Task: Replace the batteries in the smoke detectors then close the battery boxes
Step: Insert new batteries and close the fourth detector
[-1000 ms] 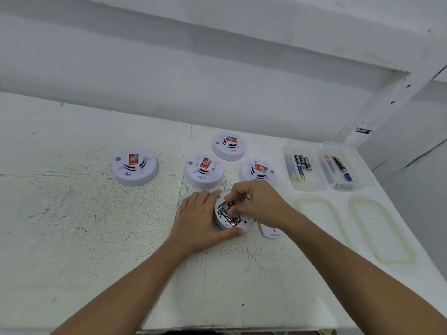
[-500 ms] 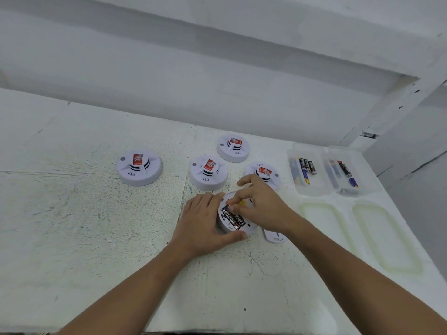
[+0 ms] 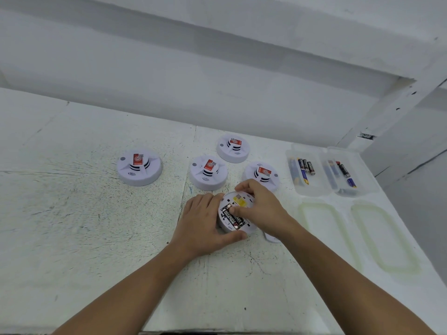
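White table [image 3: 96, 238] | left hand [image 3: 200, 223] grips detector [image 3: 243, 202] | right hand [image 3: 261, 209] grips it, half-hiding lid [image 3: 272, 238]

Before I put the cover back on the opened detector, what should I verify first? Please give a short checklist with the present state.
1. Opened detector held steady by the left hand: ok.
2. Batteries in the compartment: ok, two show.
3. Batteries fully seated, polarity right: cannot tell; the right hand has its thumb on them.
4. Cover within reach: ok, beside the detector, partly under the right wrist.
5. Right hand free to take the cover: not ok.
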